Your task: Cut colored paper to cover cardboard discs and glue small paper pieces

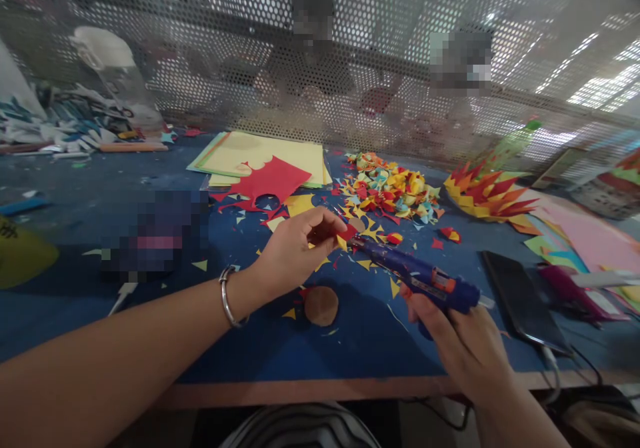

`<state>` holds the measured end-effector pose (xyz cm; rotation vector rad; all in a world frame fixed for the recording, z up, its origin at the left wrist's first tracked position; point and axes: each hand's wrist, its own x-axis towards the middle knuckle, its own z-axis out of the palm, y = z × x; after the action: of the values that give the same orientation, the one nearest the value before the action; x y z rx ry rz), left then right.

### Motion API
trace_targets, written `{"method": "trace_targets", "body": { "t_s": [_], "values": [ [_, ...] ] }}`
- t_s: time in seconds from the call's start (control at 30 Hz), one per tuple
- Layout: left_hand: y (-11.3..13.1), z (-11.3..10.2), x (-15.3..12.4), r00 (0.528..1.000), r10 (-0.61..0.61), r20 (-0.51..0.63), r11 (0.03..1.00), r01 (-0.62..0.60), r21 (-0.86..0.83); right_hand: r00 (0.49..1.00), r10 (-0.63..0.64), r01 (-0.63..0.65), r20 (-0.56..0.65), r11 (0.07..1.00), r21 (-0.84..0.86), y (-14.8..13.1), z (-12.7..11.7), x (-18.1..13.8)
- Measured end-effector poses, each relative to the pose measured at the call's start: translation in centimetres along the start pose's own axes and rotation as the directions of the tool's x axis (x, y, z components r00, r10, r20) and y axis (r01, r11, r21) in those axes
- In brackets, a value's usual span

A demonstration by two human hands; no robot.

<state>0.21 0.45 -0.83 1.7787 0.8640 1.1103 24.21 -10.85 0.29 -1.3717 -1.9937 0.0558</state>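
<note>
Between the thumb and fingers of my left hand (307, 245) is a small red and yellow paper piece (345, 236). My right hand (463, 341) is wrapped round the handle of a blue glue gun (425, 275), whose tip points left at the paper piece. Whether the tip touches the paper I cannot tell. A round brown disc (321, 305) lies on the blue table below my left hand. Beyond both hands is a heap of small coloured paper pieces (400, 188). A cut-up red sheet (273, 181) rests partly on a stack of pale yellow paper (270, 151).
A phone (525, 301) with a cable lies to the right, beside a magenta object (575, 295). An orange and red spiky paper form (485, 195) stands behind it. At the back rises a perforated metal screen (220, 55), with people beyond. Paper scraps litter the table.
</note>
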Motion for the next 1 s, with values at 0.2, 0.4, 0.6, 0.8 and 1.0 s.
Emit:
{"method": "trace_targets", "body": {
  "t_s": [0.2,0.4,0.6,0.8,1.0],
  "values": [
    [0.5,0.3,-0.2,0.999,0.051,0.012,0.997,-0.051,0.058,0.999,-0.027,0.028,0.036,0.999,-0.038,-0.6,0.2,0.3],
    [0.9,0.2,-0.3,0.999,0.049,0.018,0.997,-0.050,0.053,0.996,-0.071,0.075,0.045,0.992,-0.101,-0.8,0.1,0.7],
    [1.1,0.2,-0.3,0.998,0.048,0.027,0.998,-0.049,0.040,0.993,-0.101,0.107,0.058,0.990,-0.092,-0.9,0.1,0.7],
    [1.3,0.2,-0.2,0.998,0.050,0.035,0.997,-0.052,0.054,0.991,-0.123,0.129,0.056,0.982,-0.139,-0.4,0.1,0.4],
    [1.2,0.1,-0.3,0.998,0.055,0.044,0.996,-0.057,0.065,0.989,-0.141,0.148,0.048,0.970,-0.194,0.1,0.4,0.2]
  ]
}}
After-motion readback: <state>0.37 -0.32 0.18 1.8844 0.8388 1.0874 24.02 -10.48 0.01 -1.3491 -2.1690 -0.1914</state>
